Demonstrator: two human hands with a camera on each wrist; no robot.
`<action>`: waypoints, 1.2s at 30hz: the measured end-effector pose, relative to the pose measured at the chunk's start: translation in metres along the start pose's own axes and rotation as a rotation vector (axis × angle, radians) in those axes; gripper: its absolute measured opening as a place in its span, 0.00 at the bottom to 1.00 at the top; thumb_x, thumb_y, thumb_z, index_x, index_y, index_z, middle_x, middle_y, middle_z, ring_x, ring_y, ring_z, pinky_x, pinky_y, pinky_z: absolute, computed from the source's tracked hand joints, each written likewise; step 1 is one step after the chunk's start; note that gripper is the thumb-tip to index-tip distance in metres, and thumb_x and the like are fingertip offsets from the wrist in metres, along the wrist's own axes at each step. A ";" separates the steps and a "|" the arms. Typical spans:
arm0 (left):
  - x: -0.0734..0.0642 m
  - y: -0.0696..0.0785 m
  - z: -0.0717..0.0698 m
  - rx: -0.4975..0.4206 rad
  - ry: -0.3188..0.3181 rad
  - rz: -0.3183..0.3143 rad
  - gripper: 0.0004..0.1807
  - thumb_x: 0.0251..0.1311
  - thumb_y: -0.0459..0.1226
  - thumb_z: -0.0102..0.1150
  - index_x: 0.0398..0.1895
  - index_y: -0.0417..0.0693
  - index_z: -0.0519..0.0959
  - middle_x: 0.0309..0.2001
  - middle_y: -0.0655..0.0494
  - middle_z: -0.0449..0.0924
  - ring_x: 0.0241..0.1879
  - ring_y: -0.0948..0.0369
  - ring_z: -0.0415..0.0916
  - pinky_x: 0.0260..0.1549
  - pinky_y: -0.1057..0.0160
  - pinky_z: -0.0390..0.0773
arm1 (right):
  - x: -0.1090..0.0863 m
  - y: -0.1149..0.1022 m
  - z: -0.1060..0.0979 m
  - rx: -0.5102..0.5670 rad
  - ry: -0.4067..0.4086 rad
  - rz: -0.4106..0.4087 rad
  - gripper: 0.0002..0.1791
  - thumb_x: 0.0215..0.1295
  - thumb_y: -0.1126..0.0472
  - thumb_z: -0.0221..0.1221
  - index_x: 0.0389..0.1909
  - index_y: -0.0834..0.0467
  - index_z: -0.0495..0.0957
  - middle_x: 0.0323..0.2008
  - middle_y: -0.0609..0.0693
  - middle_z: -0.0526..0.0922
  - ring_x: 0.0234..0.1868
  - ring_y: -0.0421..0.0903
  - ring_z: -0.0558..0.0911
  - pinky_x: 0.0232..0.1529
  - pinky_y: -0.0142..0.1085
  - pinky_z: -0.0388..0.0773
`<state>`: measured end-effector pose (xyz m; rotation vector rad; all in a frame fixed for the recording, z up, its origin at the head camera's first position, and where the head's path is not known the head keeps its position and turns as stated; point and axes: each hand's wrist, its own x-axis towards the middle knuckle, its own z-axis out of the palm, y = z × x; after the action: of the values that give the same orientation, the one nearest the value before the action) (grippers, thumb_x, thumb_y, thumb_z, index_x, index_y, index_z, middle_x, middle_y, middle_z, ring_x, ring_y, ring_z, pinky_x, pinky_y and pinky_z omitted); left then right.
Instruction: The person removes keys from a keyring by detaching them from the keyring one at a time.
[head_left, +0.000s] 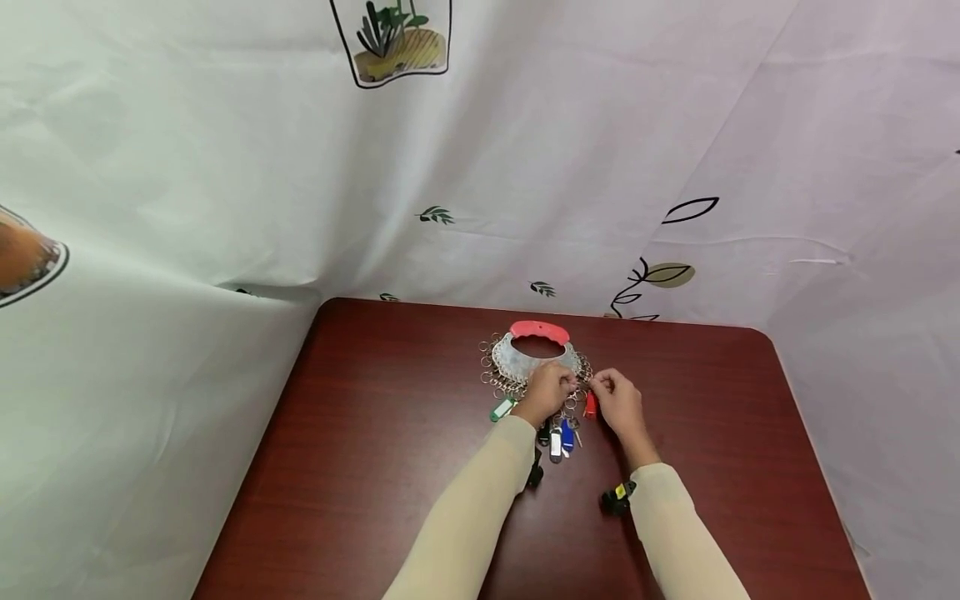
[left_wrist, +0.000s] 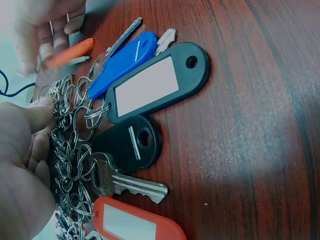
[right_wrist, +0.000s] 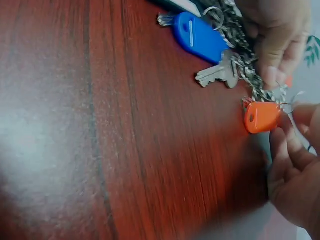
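Note:
A metal key-ring holder (head_left: pixel 513 360) with a red handle (head_left: pixel 540 330) lies on the table, many small rings along its curved edge. At that edge my left hand (head_left: pixel 547 392) pinches one of the rings (right_wrist: pixel 272 89) between thumb and finger. To its right my right hand (head_left: pixel 619 407) pinches the split ring of a red key tag (right_wrist: pixel 262 117), close beside the holder's rings; whether the two rings are linked cannot be made out. A blue key tag (left_wrist: pixel 122 65), a black-framed tag (left_wrist: pixel 150 85), a black tag (left_wrist: pixel 132 142) and keys (left_wrist: pixel 137 186) hang between the hands.
A green key tag (head_left: pixel 502 408) lies left of my left hand. In the left wrist view another red tag (left_wrist: pixel 130 222) sits at the bottom. The dark red wooden table (head_left: pixel 375 433) ends at a white printed cloth (head_left: pixel 480 167) behind.

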<state>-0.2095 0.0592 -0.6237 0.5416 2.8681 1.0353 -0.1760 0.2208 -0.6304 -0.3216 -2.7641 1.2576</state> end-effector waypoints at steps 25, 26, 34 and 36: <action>-0.001 0.001 -0.003 -0.086 -0.058 -0.039 0.06 0.64 0.35 0.68 0.28 0.49 0.87 0.32 0.58 0.83 0.37 0.63 0.77 0.49 0.60 0.74 | 0.061 0.035 -0.099 -0.112 0.066 0.035 0.17 0.78 0.50 0.54 0.46 0.60 0.81 0.40 0.62 0.88 0.42 0.58 0.80 0.47 0.49 0.72; -0.001 0.001 -0.003 -0.085 -0.061 -0.039 0.06 0.64 0.35 0.68 0.28 0.49 0.87 0.32 0.58 0.83 0.37 0.63 0.76 0.48 0.61 0.74 | 0.064 0.035 -0.103 -0.137 0.071 0.021 0.17 0.78 0.50 0.54 0.45 0.61 0.81 0.40 0.62 0.88 0.43 0.59 0.80 0.47 0.50 0.72; -0.001 0.002 -0.003 -0.080 -0.088 -0.056 0.06 0.66 0.36 0.67 0.30 0.49 0.87 0.33 0.59 0.82 0.36 0.65 0.75 0.41 0.68 0.72 | 0.086 0.037 -0.112 -0.313 -0.003 -0.094 0.15 0.78 0.53 0.55 0.43 0.62 0.79 0.36 0.64 0.85 0.36 0.60 0.79 0.36 0.50 0.74; -0.001 0.002 -0.004 -0.081 -0.085 -0.056 0.06 0.65 0.36 0.67 0.30 0.49 0.87 0.33 0.58 0.82 0.36 0.65 0.75 0.39 0.69 0.72 | 0.089 0.035 -0.107 -0.323 -0.033 -0.087 0.15 0.78 0.53 0.55 0.44 0.63 0.79 0.37 0.64 0.84 0.37 0.60 0.79 0.38 0.52 0.75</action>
<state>-0.2088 0.0574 -0.6196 0.4846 2.7378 1.0870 -0.2396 0.3418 -0.5869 -0.1998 -2.9699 0.8027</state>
